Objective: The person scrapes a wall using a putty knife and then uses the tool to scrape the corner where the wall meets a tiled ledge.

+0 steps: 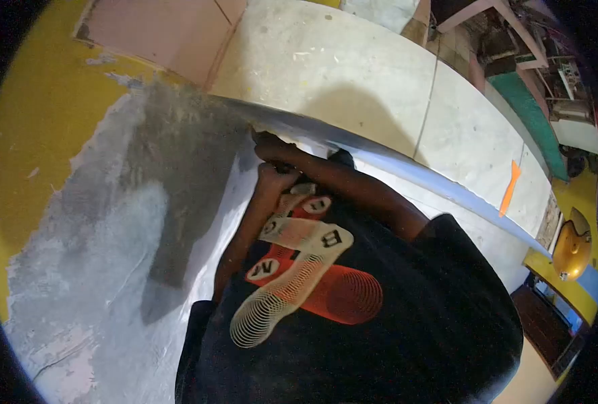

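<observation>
My left hand (277, 176) is closed in a fist in front of my chest, close below my right forearm. Just above it, my right hand (270, 141) reaches to the corner where the patchy grey wall (120, 222) meets the underside of the pale tiled ledge (366, 81). The right fingers look curled, and a small pointed shape shows at their tip. Shadow and dark skin tones blend there, so what either hand grips cannot be made out. An orange scraper (510, 188) lies on the ledge, away from both hands.
Yellow paint (33, 155) peels around the grey wall patch. The ledge's long edge runs just beyond my hands. A shiny gold rounded object (572, 249) is at far right, with cluttered items (568, 81) at upper right. My dark printed shirt (393, 323) fills the lower middle.
</observation>
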The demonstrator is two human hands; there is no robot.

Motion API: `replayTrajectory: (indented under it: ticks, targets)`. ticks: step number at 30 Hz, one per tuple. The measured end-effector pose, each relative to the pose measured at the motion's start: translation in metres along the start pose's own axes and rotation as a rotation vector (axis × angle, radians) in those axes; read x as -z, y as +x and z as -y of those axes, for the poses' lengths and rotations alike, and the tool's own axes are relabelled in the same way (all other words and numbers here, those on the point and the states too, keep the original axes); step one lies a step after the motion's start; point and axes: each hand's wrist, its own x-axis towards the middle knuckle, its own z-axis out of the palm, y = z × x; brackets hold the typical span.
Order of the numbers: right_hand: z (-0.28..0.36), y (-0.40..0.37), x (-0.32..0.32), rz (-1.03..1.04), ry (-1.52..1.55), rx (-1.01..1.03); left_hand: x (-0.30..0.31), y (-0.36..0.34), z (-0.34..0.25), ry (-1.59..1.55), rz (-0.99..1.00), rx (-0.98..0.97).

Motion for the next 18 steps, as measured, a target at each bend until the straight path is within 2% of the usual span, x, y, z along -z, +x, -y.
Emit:
replayTrajectory:
  ticks: [2,8,9,11,12,14,15,16,17,18]
  targets:
    - [0.008,0.004,0.010,-0.078,0.235,-0.092,-0.003,-0.001,-0.002,0.004,-0.020,-0.038]
    - [-0.013,0.010,-0.002,-0.017,0.290,-0.214,-0.011,0.014,0.003,-0.063,0.025,-0.077]
    - [-0.008,0.011,-0.004,-0.020,0.289,-0.211,-0.009,0.008,-0.001,-0.024,-0.016,-0.117]
    - [0.000,0.005,-0.006,-0.209,0.352,-0.116,-0.009,0.000,-0.011,0.031,-0.081,-0.203]
    - [-0.001,0.005,-0.001,-0.199,0.344,-0.126,-0.010,-0.002,-0.015,0.038,-0.099,-0.240]
    - [0.004,0.001,0.010,-0.048,0.360,-0.209,-0.021,0.014,0.004,-0.038,-0.040,-0.094]
    - [0.001,-0.007,0.010,-0.047,0.361,-0.224,-0.023,0.023,0.013,-0.100,0.021,0.037]
    - [-0.002,-0.016,0.008,-0.069,0.346,-0.222,-0.019,0.024,0.009,-0.206,0.119,0.027]
    - [-0.003,-0.014,0.014,-0.100,0.322,-0.197,-0.018,0.023,0.001,-0.204,0.115,0.016]
    - [0.002,-0.007,0.019,-0.130,0.304,-0.163,-0.012,0.013,-0.015,-0.048,0.040,-0.064]
